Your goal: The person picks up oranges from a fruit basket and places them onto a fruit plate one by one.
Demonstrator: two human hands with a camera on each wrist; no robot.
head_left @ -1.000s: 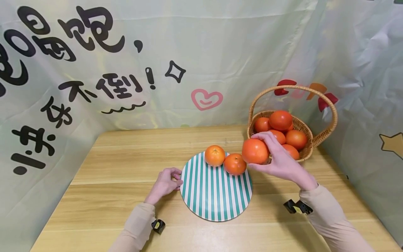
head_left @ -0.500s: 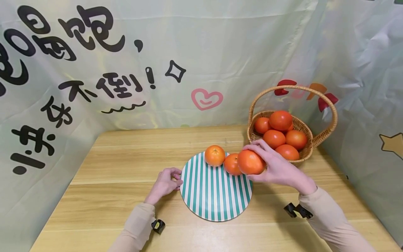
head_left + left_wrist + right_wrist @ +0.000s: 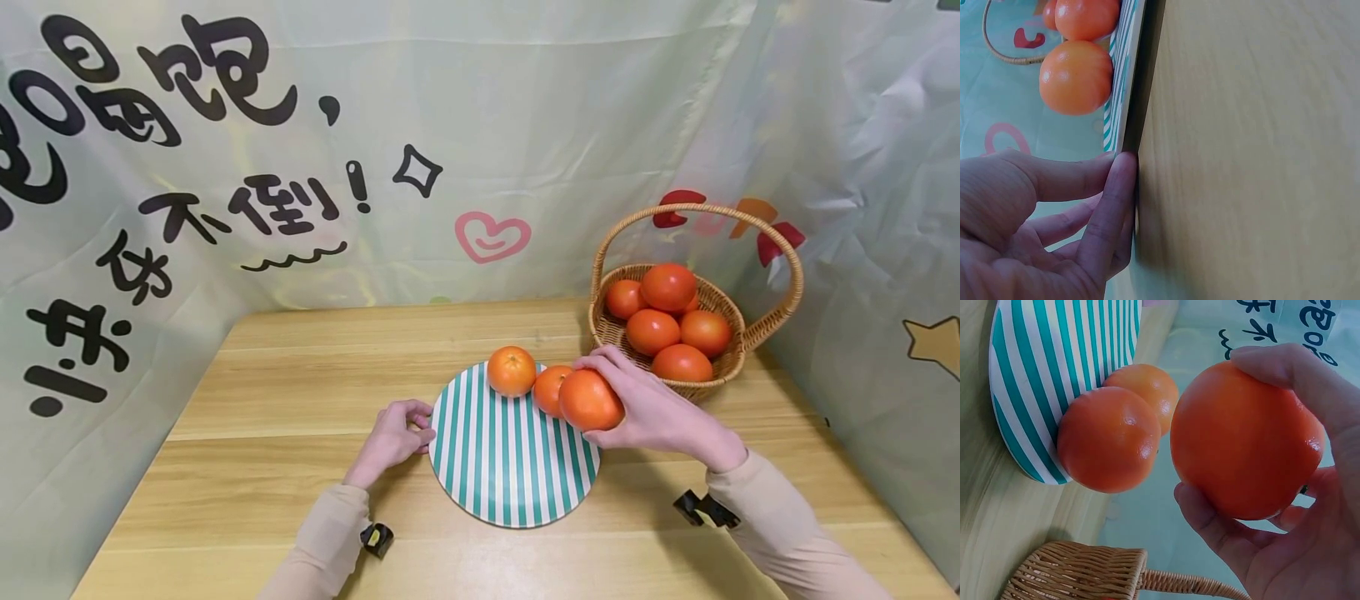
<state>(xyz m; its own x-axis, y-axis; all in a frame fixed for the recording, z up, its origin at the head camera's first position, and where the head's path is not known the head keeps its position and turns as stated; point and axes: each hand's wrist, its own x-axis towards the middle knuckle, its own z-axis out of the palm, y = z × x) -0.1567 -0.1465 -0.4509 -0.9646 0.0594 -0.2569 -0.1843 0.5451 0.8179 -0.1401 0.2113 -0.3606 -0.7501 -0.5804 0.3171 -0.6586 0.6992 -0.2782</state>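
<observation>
My right hand (image 3: 648, 408) grips a large orange (image 3: 591, 400) between thumb and fingers. It is held up over the right edge of a round plate (image 3: 517, 475) with green and white stripes. Two more oranges sit at the plate's far side: a lighter one (image 3: 512, 371) and a redder one (image 3: 550, 392), which the held fruit partly covers in the head view. At the plate's left rim, my left hand (image 3: 393, 437) pinches the edge; the left wrist view shows its thumb (image 3: 1079, 178) on the upper side and a finger against the rim.
A wicker basket (image 3: 731, 367) with a tall arched handle (image 3: 693, 207) stands at the back right, holding several orange-red fruits (image 3: 682, 363). Behind the wooden table (image 3: 300, 375) hangs a printed cloth (image 3: 585, 125).
My right hand has carried the orange left and down from the basket's front to the plate's right edge. The left hand and the plate have stayed in place.
</observation>
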